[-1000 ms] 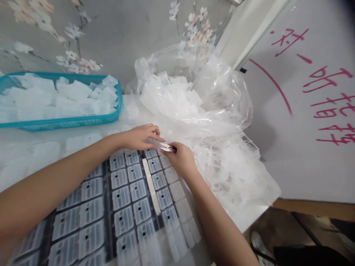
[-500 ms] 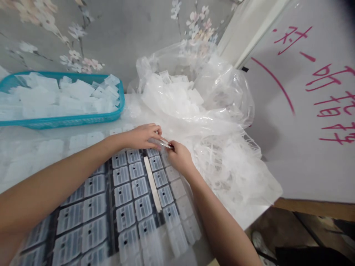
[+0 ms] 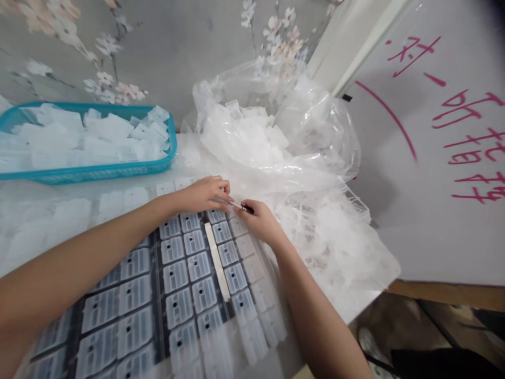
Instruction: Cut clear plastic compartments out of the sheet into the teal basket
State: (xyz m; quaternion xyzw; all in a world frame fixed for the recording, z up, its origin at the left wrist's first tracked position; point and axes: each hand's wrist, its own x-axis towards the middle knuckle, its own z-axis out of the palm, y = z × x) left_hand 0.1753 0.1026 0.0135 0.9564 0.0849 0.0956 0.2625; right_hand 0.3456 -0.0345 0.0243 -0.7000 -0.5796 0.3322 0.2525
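Observation:
My right hand (image 3: 258, 223) is closed round a small tool with a dark red handle and a thin metal tip (image 3: 241, 206). The tip points left toward my left hand (image 3: 205, 193), whose fingers are curled and pressed down at the far end of rows of clear plastic parts (image 3: 185, 273) laid flat on a dark mat. What my left fingers pinch is too small to make out. A narrow pale strip (image 3: 216, 261) lies between two columns of the parts.
A teal basket (image 3: 98, 171) heaped with clear plastic pieces stands at the back left. A big crumpled clear plastic bag (image 3: 288, 152) full of such pieces lies right of my hands. A white board with pink writing (image 3: 442, 131) leans at the right. The table edge (image 3: 366, 310) runs at lower right.
My right hand has shifted slightly, and the tool's tip now reaches closer to my left fingers. The left hand stays pressed in the same place.

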